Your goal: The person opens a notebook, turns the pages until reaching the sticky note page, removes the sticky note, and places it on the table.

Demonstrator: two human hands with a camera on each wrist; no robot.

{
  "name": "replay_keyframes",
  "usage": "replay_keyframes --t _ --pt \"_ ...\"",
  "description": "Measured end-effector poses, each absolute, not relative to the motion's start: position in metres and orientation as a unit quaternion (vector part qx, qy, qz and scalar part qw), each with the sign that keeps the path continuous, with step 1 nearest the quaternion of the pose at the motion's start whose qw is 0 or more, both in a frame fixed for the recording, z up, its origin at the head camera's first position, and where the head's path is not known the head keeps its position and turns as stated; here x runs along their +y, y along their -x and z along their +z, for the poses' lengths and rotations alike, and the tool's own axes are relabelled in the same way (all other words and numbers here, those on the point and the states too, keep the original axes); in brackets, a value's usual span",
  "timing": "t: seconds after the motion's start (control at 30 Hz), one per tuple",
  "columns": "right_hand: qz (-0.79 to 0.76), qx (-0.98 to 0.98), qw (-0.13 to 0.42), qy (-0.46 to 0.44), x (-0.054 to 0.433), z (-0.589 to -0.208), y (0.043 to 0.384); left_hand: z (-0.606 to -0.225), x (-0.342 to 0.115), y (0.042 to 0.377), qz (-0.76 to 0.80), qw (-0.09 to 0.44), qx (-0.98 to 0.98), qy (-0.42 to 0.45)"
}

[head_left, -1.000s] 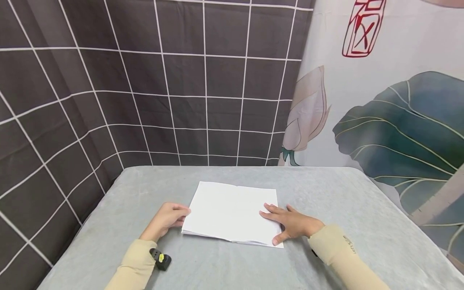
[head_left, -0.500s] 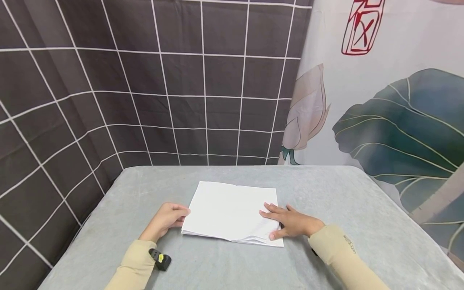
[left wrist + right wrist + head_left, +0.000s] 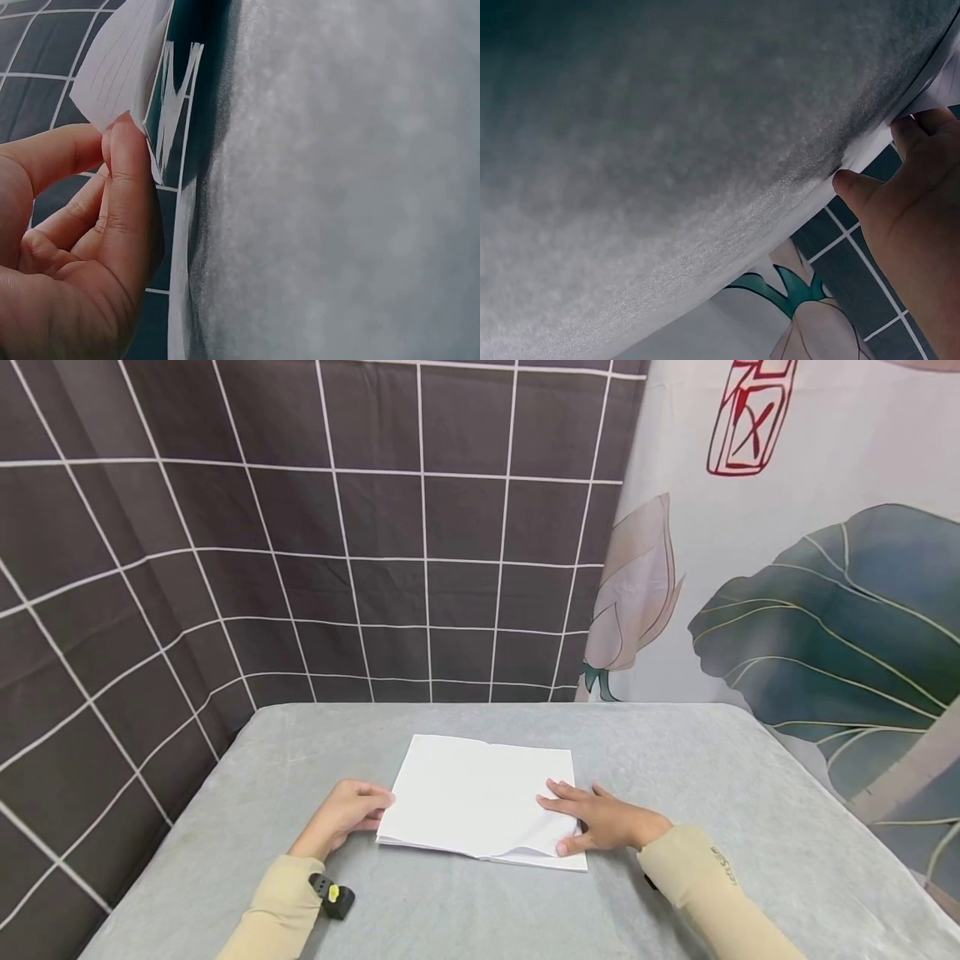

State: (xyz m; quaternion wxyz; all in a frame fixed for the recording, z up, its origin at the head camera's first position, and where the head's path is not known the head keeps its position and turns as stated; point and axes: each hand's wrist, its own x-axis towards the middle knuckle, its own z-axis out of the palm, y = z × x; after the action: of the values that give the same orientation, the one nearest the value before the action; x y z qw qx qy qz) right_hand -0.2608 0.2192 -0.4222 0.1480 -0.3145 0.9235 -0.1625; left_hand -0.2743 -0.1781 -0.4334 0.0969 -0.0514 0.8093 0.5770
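Observation:
An open notebook (image 3: 472,793) with white pages lies on the table in the head view. At its left edge, my left hand (image 3: 343,814) pinches the pages between thumb and fingers. The left wrist view shows faint ruled lines on a page (image 3: 120,67) above those fingertips. My right hand (image 3: 613,820) rests on the right page with its fingers spread. Its thumb (image 3: 573,844) touches the lower right corner, where the top page bows up from the sheets beneath. In the right wrist view, only part of the right hand (image 3: 919,202) and a sliver of paper show.
A light grey cloth covers the table (image 3: 465,914). Behind it hangs a dark curtain (image 3: 382,510) with a white grid. To the right is a pale curtain (image 3: 675,668) with lotus drawings. A black device (image 3: 333,897) sits on the left wrist.
My right thumb has slid slightly left and up, and the lower right part of the top page has bowed up off the sheets below. The left hand has stayed still.

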Motion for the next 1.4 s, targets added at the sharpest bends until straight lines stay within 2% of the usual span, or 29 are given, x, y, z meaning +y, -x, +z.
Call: replay_keyframes --t 0.27,0.5,0.8,0.9,1.4 --pt "-0.173 0.923 0.153 0.308 0.22 -0.424 0.262 -0.43 -0.184 0.277 0.569 0.095 0.817 0.016" --pt "-0.177 0.923 0.16 0.302 0.22 -0.423 0.263 -0.418 -0.186 0.281 0.527 0.06 0.847 0.014" --pt "-0.18 0.922 0.163 0.303 0.219 -0.422 0.262 -0.393 -0.169 0.276 0.431 -0.035 0.9 -0.053" --pt "-0.184 0.92 0.164 0.303 0.219 -0.422 0.262 -0.389 -0.159 0.273 0.422 -0.051 0.902 -0.077" --pt "-0.183 0.921 0.154 0.309 0.221 -0.423 0.262 -0.388 -0.104 0.256 0.352 -0.041 0.905 -0.234"
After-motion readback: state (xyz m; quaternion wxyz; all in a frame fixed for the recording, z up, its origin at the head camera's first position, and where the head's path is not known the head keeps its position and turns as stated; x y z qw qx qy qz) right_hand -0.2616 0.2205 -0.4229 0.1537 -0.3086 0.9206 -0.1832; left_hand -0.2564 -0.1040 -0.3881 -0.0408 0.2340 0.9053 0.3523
